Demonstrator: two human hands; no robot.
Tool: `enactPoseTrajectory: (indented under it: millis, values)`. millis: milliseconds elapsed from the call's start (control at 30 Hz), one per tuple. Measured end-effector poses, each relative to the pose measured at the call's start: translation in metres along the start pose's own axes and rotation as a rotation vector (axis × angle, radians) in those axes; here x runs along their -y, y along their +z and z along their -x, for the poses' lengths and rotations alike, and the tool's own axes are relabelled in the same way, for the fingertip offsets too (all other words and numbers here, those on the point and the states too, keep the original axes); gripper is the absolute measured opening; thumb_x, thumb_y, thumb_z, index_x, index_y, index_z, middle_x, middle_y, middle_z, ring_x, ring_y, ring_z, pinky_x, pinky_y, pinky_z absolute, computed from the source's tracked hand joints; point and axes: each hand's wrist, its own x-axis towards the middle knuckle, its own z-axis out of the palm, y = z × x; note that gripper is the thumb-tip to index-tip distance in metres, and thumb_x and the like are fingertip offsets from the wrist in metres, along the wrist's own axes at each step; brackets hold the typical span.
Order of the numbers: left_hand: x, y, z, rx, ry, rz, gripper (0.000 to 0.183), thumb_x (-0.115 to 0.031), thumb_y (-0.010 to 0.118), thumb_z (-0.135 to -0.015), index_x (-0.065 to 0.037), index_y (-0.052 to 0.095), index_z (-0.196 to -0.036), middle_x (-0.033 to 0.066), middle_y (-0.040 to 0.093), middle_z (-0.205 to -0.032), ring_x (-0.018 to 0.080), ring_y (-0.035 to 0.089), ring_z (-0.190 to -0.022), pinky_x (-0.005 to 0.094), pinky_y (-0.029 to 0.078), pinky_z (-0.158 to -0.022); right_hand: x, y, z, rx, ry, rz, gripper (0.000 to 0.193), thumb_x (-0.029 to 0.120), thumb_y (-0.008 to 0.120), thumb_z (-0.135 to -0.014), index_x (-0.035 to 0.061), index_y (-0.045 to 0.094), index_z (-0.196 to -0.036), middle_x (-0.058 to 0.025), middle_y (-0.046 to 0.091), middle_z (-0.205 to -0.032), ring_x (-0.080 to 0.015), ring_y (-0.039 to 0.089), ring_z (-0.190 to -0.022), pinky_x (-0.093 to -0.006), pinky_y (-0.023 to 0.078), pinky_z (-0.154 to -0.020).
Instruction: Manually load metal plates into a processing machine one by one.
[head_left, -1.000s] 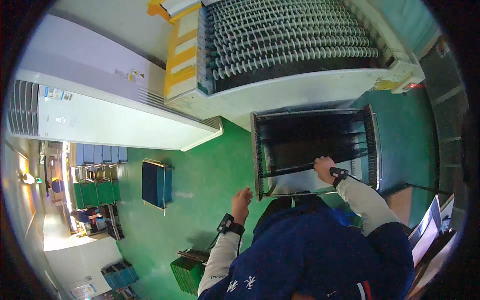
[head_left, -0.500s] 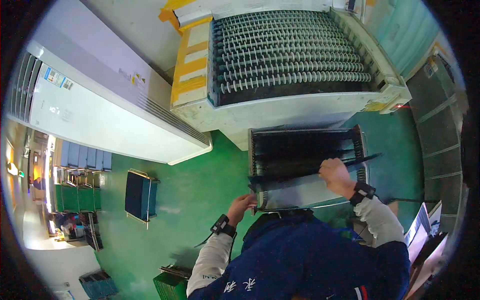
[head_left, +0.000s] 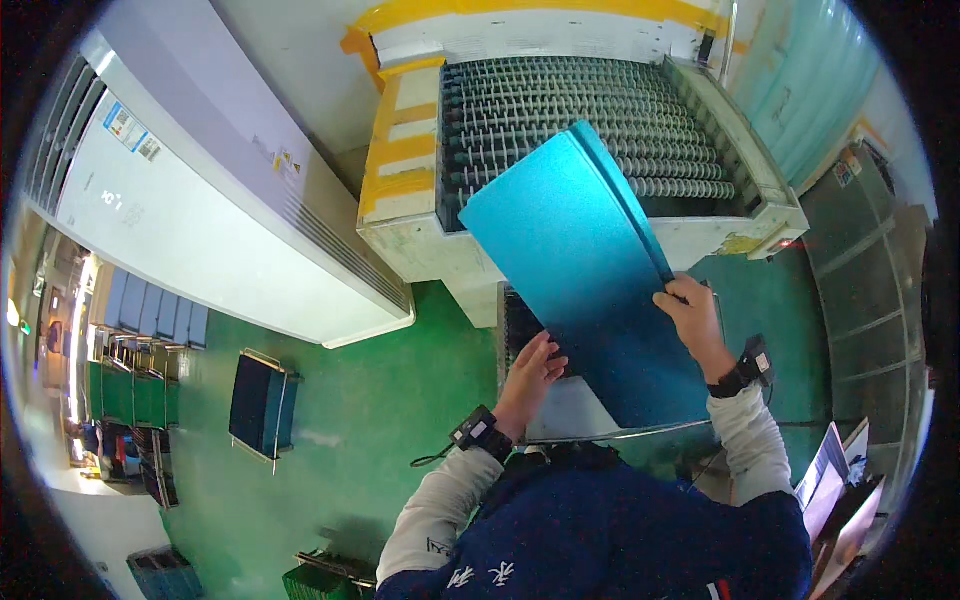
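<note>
A flat, glossy blue panel [head_left: 580,250] is held up at a slant, its far end over the roller machine. A second long edge shows along its right side; whether it is one folded-edge sheet or two sheets together I cannot tell. My right hand [head_left: 693,318] grips that right edge, thumb on the near face. My left hand [head_left: 532,378] is at the lower left edge, fingers apart with their tips against the panel. Beneath it stands a slotted rack [head_left: 508,335], mostly hidden by the panel. A pale sheet [head_left: 575,408] shows at the rack's near side.
Ahead is the roller machine [head_left: 590,225] with rows of ringed shafts. A tall white air conditioner [head_left: 230,240] leans across the left. Another rack of dark panels [head_left: 262,405] stands on the green floor [head_left: 350,420]. Loose sheets [head_left: 830,490] lean at the lower right.
The blue panel has risen out of the rack and now tilts toward the machine. My right hand moved up with it; my left hand moved from the rack's corner to the panel's edge.
</note>
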Motion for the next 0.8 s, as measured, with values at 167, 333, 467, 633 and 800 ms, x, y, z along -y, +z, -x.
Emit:
enactPoseTrajectory:
  millis: [167,333,467,633,800]
  values:
    - [-0.005,-0.012,-0.018,-0.012,0.137,-0.183,0.028,-0.024,0.058,-0.088,-0.007,0.051,-0.108,0.001,0.057,-0.094,0.0119,0.055,-0.085,0.0276,0.043,-0.075,0.021,0.008,-0.01,-0.003,0.079,-0.103,0.019,0.008,0.065,-0.074,-0.0043,0.052,-0.069,-0.0043,0.047,-0.063,-0.0114,0.043,-0.061,-0.0281,0.034,-0.055]
    - [-0.006,0.013,-0.005,0.055,0.053,0.022,0.021,-0.025,0.054,-0.09,-0.006,0.053,-0.1,0.0015,0.058,-0.093,0.0141,0.055,-0.084,0.0297,0.044,-0.074,0.019,0.01,-0.014,-0.004,0.087,-0.088,0.019,0.01,0.064,-0.076,-0.0031,0.053,-0.068,-0.0017,0.047,-0.061,-0.009,0.042,-0.059,-0.0278,0.034,-0.053]
    - [0.009,-0.006,-0.006,0.049,-0.041,0.201,0.027,-0.027,0.05,-0.092,-0.005,0.051,-0.108,0.0049,0.057,-0.109,0.0173,0.054,-0.099,0.0317,0.043,-0.086,0.029,0.011,-0.023,0.068,0.17,-0.101,0.016,0.012,0.063,-0.077,-0.0026,0.06,-0.071,-0.0015,0.054,-0.066,-0.0091,0.046,-0.062,-0.026,0.037,-0.057]
    - [0.001,-0.007,-0.011,0.083,0.021,0.213,0.021,-0.026,0.046,-0.094,-0.007,0.052,-0.102,-0.0009,0.058,-0.094,0.0103,0.054,-0.082,0.0262,0.041,-0.071,0.024,0.0,-0.043,0.045,0.124,-0.212,0.017,0.015,0.061,-0.079,-0.0015,0.064,-0.074,-0.0031,0.062,-0.072,-0.0105,0.053,-0.068,-0.0247,0.04,-0.064]
    - [-0.006,0.009,-0.002,0.101,0.101,0.123,0.024,-0.023,0.043,-0.095,-0.003,0.051,-0.105,0.0054,0.056,-0.101,0.0153,0.052,-0.093,0.027,0.04,-0.082,-0.043,-0.06,-0.101,-0.326,0.071,-0.371,0.017,0.016,0.057,-0.083,0.0035,0.068,-0.083,-0.0023,0.064,-0.08,-0.0114,0.057,-0.077,-0.0257,0.043,-0.072]
